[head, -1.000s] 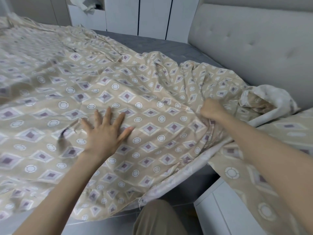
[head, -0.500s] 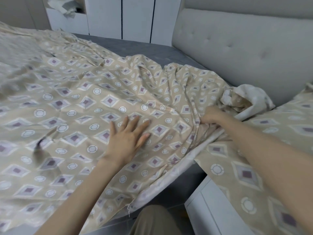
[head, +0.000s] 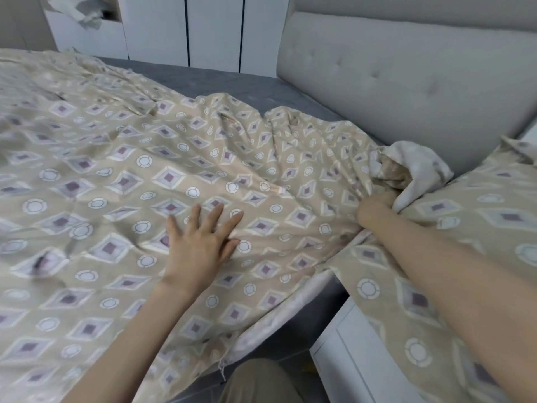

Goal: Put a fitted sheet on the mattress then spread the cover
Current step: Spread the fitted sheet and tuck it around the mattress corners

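Observation:
A beige sheet (head: 122,181) printed with purple diamonds and white circles lies rumpled across the grey mattress (head: 232,85). My left hand (head: 200,242) rests flat on the sheet with its fingers spread. Near the headboard, my right hand (head: 374,209) grips a bunched fold of the sheet, where its pale underside (head: 418,167) turns up. The mattress shows bare along the far side and at the near edge under the sheet's hem.
A padded grey headboard (head: 406,82) stands at the right. A pillow in the same print (head: 479,228) lies on a white bedside cabinet (head: 348,365) under my right arm. White wardrobe doors (head: 215,30) line the far wall. My knee (head: 258,382) is at the bed's near edge.
My left hand has slid right across the sheet toward the headboard. My right hand has kept its grip on the bunched fold and pulled it nearer the pillow.

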A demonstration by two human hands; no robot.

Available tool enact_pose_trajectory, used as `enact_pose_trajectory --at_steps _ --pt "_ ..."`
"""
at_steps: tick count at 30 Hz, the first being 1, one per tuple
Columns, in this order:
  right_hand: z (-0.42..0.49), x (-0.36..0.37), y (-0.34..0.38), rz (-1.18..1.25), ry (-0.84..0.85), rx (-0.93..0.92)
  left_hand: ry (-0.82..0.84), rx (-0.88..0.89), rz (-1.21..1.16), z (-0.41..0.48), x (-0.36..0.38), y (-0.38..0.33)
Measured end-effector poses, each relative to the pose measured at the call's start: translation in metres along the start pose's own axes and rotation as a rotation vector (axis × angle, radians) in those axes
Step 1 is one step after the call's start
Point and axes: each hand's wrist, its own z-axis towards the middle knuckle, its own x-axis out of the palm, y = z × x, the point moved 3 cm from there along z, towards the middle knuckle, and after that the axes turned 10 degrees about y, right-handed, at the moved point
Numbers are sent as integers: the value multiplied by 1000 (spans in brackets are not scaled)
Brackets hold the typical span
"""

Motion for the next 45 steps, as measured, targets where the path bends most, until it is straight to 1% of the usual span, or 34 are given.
enact_pose_trajectory --at_steps 2,3,4,5,6,7,8,11,16,18,22,28,30,34,36,38,39,40,41,43,45 --pt "-2 -9 -1 69 -57 25 -14 7 -2 0 0 -1" --pt "1 -15 0 156 -110 -15 -24 10 -3 0 -1 -1" --pt "1 -21 3 269 -160 -97 -33 11 -2 0 -1 -2" --pt "1 -26 5 387 -176 -177 -43 15 2 0 -1 -2" --pt "2 -30 7 474 -164 -242 -47 16 6 0 -1 -2" --pt "3 -31 7 505 -123 -275 -52 17 9 0 -1 -2" --pt "3 -30 7 521 -85 -275 -55 17 9 -1 -1 -1" --pt "6 -23 0 559 -95 -233 -76 20 8 -1 1 0" --pt "2 -18 -1 502 -191 -173 -113 25 -3 0 6 2" --pt "0 -18 -3 469 -188 -126 -164 35 2 0 6 2" --pt "1 -14 -7 401 -143 -73 -211 48 -10 1 6 0" --pt "-4 -14 -7 313 -23 -67 -227 49 3 -3 5 1" --pt "-7 -12 -9 286 -8 -74 -234 48 11 -5 5 2" --pt "-10 -8 -6 282 -102 -26 -246 46 21 -10 5 7" --pt "-13 -16 -2 306 -234 -31 -245 42 12 -12 4 10" --pt "-18 -30 7 352 -414 -173 -240 33 -11 -14 3 15" --pt "-20 -37 13 396 -455 -290 -237 28 -19 -14 2 17" --pt "-26 -45 21 449 -449 -431 -237 18 -24 -16 0 21" --pt "-31 -50 31 495 -394 -588 -242 8 -30 -17 -2 25" --pt "-45 -55 51 511 -192 -867 -246 -18 -30 -20 -2 36" --pt "-54 -54 66 483 19 -1038 -219 -34 -19 -24 0 48"
